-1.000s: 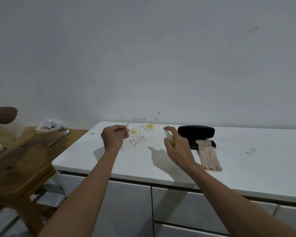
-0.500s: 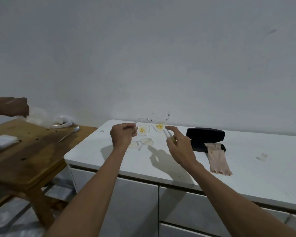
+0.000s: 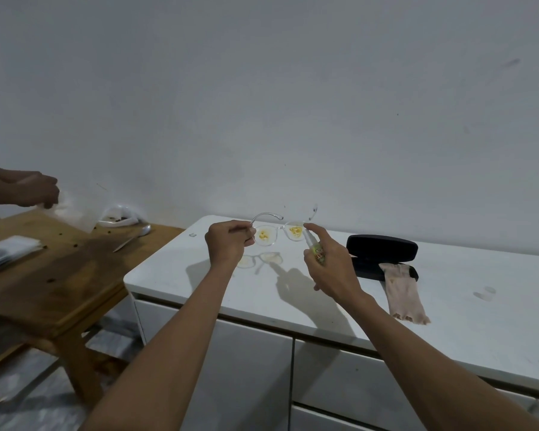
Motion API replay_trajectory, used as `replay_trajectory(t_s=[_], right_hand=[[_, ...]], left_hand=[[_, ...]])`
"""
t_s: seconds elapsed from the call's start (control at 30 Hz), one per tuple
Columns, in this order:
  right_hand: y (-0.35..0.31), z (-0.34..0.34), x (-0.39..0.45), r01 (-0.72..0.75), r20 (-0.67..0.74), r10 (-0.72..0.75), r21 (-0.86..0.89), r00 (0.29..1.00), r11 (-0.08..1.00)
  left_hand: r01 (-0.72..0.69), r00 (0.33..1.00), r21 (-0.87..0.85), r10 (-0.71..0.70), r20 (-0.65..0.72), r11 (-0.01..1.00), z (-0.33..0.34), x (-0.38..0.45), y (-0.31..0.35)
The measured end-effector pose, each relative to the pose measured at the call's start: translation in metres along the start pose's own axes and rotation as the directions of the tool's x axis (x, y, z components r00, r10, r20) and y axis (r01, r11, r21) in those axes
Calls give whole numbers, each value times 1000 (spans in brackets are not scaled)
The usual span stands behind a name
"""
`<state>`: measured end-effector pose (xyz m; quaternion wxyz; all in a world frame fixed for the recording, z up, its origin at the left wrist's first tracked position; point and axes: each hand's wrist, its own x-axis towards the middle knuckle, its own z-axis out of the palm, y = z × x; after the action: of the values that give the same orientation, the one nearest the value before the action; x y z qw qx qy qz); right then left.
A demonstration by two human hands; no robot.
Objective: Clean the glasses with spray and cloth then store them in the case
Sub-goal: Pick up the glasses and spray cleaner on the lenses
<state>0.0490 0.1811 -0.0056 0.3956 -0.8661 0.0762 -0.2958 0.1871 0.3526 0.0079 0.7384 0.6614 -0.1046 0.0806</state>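
My left hand (image 3: 227, 242) holds clear-framed glasses (image 3: 279, 233) by one temple, above the white cabinet top (image 3: 448, 306). Both lenses carry yellow smears. My right hand (image 3: 330, 265) grips a small spray bottle (image 3: 314, 248), index finger on its top, nozzle close to the right lens. An open black glasses case (image 3: 381, 247) lies on the cabinet top to the right. A beige cloth (image 3: 402, 290) hangs out of the case onto the surface.
A wooden table (image 3: 53, 275) stands to the left with a spoon (image 3: 133, 239), a white dish (image 3: 119, 216) and stacked plastic bags (image 3: 7, 253). Another person's hands (image 3: 35, 189) hold a white sheet above it. A plain wall rises behind. Drawers sit below the cabinet top.
My right hand has brought the spray bottle up close to the glasses' right lens. The other person's hands have moved in over the wooden table with a white sheet.
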Motion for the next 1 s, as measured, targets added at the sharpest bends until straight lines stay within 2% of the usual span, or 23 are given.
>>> replay_trajectory(t_s=[0.23, 0.4, 0.53, 1.0], right_hand=[[1, 4, 7, 100, -41, -109, -179, 993, 979], [6, 7, 13, 172, -60, -185, -182, 981, 968], [10, 11, 16, 159, -58, -169, -141, 984, 977], [5, 15, 16, 224, -124, -255, -219, 959, 950]], left_hand=[[-5, 1000, 8, 5, 2, 1000, 2, 0, 1], [0, 1000, 21, 0, 0, 1000, 2, 1, -1], [2, 1000, 20, -2, -4, 1000, 2, 0, -1], [6, 1000, 12, -6, 12, 1000, 1, 1, 0]])
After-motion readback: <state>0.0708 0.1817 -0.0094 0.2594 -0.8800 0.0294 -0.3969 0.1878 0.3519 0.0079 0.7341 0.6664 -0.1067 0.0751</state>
